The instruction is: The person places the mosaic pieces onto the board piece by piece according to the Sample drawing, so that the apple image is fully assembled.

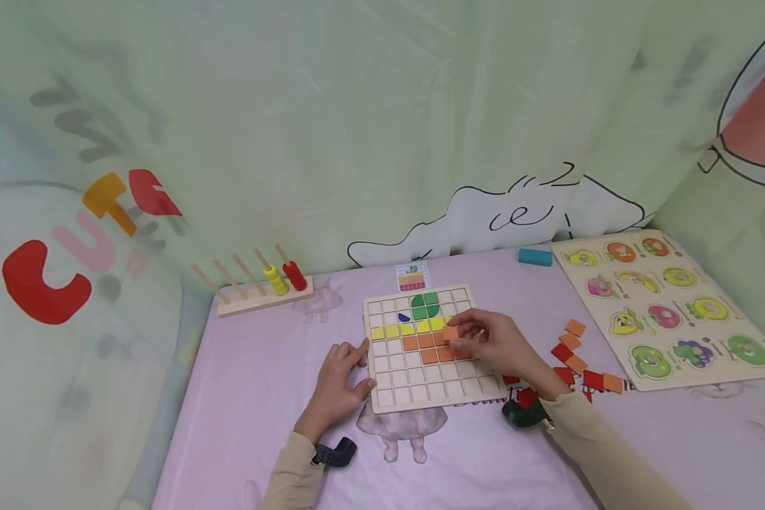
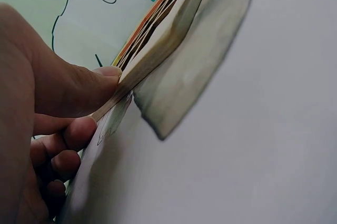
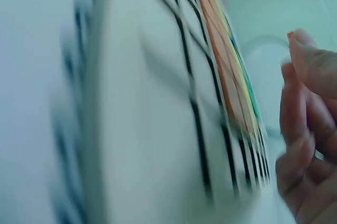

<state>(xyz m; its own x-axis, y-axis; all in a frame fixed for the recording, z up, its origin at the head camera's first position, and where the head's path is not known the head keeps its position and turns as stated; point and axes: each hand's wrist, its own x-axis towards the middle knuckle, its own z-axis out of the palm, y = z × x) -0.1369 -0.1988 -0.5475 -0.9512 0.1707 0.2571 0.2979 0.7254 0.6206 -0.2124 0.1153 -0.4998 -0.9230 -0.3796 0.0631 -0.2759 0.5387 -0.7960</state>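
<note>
A wooden grid board (image 1: 392, 397) lies on the cloth, bearing a yellow row, orange tiles below it, green pieces and a small blue piece. Above the orange tiles, my right hand (image 1: 494, 340) pinches an orange square tile (image 1: 450, 333) between thumb and fingers. In the right wrist view that hand (image 3: 310, 119) is beside the board, with only a sliver of the tile showing. My left hand (image 1: 336, 386) rests against the board's left edge with thumb and index finger. The left wrist view shows its thumb (image 2: 84, 84) touching the board's edge, the other fingers loosely bent.
Loose orange and red tiles (image 1: 593, 380) lie right of the board, some behind my right wrist. A pattern card (image 1: 412, 277) is behind the board. A peg stand with rings (image 1: 264, 297) stands back left; a teal block (image 1: 535, 256) and fruit puzzle board (image 1: 637, 379) are at right.
</note>
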